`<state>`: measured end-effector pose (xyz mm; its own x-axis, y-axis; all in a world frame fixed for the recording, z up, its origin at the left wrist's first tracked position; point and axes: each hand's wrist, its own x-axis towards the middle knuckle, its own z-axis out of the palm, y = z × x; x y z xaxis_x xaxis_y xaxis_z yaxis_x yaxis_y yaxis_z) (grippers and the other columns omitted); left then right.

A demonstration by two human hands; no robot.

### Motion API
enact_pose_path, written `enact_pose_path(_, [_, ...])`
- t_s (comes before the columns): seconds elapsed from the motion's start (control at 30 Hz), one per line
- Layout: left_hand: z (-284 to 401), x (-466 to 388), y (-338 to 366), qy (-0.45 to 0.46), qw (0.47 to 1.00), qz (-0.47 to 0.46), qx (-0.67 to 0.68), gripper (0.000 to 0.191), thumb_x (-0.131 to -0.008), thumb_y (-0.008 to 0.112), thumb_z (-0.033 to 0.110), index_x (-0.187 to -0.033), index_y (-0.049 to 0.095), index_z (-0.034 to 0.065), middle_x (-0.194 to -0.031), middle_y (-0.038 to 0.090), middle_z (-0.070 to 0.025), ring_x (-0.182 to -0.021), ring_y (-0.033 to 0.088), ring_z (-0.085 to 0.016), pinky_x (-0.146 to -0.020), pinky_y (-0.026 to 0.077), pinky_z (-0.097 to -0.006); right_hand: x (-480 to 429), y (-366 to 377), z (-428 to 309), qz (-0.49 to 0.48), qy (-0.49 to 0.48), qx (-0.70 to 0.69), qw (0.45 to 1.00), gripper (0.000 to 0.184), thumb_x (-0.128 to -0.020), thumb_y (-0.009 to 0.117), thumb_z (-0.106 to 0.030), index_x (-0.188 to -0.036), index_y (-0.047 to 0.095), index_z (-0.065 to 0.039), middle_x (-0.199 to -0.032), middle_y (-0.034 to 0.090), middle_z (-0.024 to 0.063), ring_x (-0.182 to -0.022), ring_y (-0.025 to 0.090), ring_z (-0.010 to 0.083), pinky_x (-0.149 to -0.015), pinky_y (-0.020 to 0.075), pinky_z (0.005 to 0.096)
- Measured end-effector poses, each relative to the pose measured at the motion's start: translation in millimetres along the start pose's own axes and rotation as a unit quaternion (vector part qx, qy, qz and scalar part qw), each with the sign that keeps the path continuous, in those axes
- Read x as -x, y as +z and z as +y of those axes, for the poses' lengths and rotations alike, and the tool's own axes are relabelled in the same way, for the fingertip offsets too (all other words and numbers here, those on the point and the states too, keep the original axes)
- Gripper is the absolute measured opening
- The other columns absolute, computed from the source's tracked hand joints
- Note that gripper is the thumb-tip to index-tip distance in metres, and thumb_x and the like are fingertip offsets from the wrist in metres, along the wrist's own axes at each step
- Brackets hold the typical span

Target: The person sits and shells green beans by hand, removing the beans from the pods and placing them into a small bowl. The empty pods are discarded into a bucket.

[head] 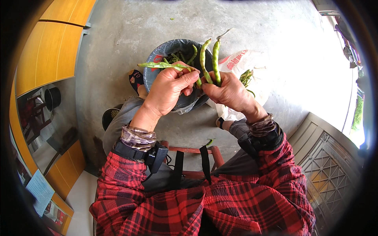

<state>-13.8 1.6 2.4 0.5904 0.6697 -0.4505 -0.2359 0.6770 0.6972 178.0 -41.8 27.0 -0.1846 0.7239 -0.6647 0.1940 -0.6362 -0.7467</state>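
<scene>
My left hand (174, 84) pinches a green bean pod (161, 65) that looks split and flattened along its length, pointing left. In my right hand (227, 88) two plump, speckled bean pods (216, 60) stand up from between thumb and fingers. The fingertips of both hands nearly meet at the lower end of the split pod. Beneath them is a dark tub (151, 78) lined with a clear plastic bag, holding several pods and bits of pod (180, 56). A white plastic bag (236, 63) with red print lies right of the tub, more bean pods (246, 78) showing in its opening.
A black pot (110, 116) with small pale contents stands by my left leg. Under me is a red stool (189, 150); a green scrap (210, 142) lies near it on the concrete floor (118, 53). Yellow cabinets (50, 53) line the left, a metal door (324, 165) the right.
</scene>
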Motion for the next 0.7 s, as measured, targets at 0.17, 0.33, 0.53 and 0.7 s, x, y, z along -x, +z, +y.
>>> enact_pose_path(0.17, [-1.1,1.8,-3.2,-0.047,0.996,-0.019,0.068,0.011,-0.093,0.062,0.017,-0.098,0.064,0.0074,-0.079,0.056,0.0027,-0.068,0.048,-0.006,-0.058,0.039,-0.0221,4.3,8.6,-0.1,0.018,-0.054,0.009,0.998,0.018,-0.087,0.061,-0.02,-0.089,0.062,-0.003,-0.067,0.053,-0.0026,-0.058,0.047,0.0064,-0.052,0.0392,0.024])
enact_pose_path(0.33, [-4.5,4.5,-5.4,-0.05,0.982,-0.086,0.158,0.013,-0.094,0.061,0.019,-0.1,0.064,0.0081,-0.084,0.061,0.0019,-0.069,0.048,-0.006,-0.061,0.04,-0.0214,6.7,5.3,0.3,-0.098,0.011,-0.265,0.959,0.011,-0.088,0.059,-0.015,-0.092,0.059,-0.005,-0.063,0.049,-0.0033,-0.051,0.041,0.0057,-0.045,0.0318,0.0228])
enact_pose_path(0.53, [-5.2,4.7,0.6,-0.055,0.987,-0.049,0.144,0.015,-0.094,0.062,0.023,-0.102,0.062,0.0096,-0.088,0.059,0.0031,-0.069,0.048,-0.005,-0.062,0.04,-0.0214,8.7,4.4,-2.7,-0.091,0.004,-0.252,0.963,0.015,-0.087,0.059,-0.016,-0.095,0.06,-0.004,-0.064,0.052,-0.0014,-0.052,0.044,0.0068,-0.046,0.0345,0.0238])
enact_pose_path(0.7, [-2.0,1.9,6.9,-0.008,1.0,-0.022,-0.001,0.018,-0.089,0.068,0.022,-0.098,0.059,0.009,-0.081,0.053,0.0051,-0.067,0.046,-0.004,-0.058,0.038,-0.0202,6.3,3.9,-5.2,0.05,-0.052,0.02,0.997,0.024,-0.084,0.061,-0.022,-0.096,0.062,-0.001,-0.074,0.06,0.0011,-0.069,0.055,0.0083,-0.062,0.046,0.0257])
